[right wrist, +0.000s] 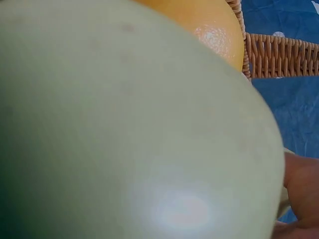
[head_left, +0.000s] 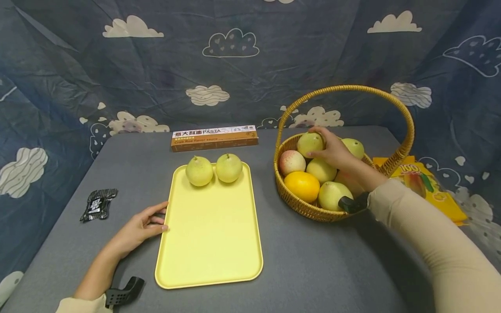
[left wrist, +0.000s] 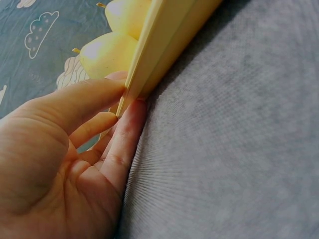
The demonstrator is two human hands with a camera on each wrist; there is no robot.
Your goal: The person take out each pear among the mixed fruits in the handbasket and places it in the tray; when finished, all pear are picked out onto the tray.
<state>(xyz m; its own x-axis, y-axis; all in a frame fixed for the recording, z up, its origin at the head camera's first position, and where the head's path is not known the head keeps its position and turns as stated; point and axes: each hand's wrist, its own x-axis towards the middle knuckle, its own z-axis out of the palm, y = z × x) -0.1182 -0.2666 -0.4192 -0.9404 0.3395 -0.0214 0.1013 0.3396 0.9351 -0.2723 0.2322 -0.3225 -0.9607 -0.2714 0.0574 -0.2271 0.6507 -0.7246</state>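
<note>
My right hand (head_left: 332, 150) reaches into a wicker basket (head_left: 297, 208) and grips a yellow-green pear (head_left: 310, 144) at its back left, thumb and fingers on opposite sides. Around it lie more pears (head_left: 335, 195), an orange (head_left: 302, 186) and a reddish peach (head_left: 292, 162). In the right wrist view a pale pear (right wrist: 149, 119) fills most of the picture and hides much of that hand. At the left edge of a yellow tray (head_left: 209, 243), my left hand (head_left: 137, 228) pinches the rim. Two pears (head_left: 199, 171) sit side by side at the tray's far end.
A pasta box (head_left: 214, 139) lies behind the tray. To the far left is a small black packet (head_left: 99, 204). Yellow packaging (head_left: 430, 187) with a mango picture lies right of the basket, whose tall handle (head_left: 348, 88) arches over the fruit. A cloud-patterned cloth (head_left: 250, 82) hangs behind.
</note>
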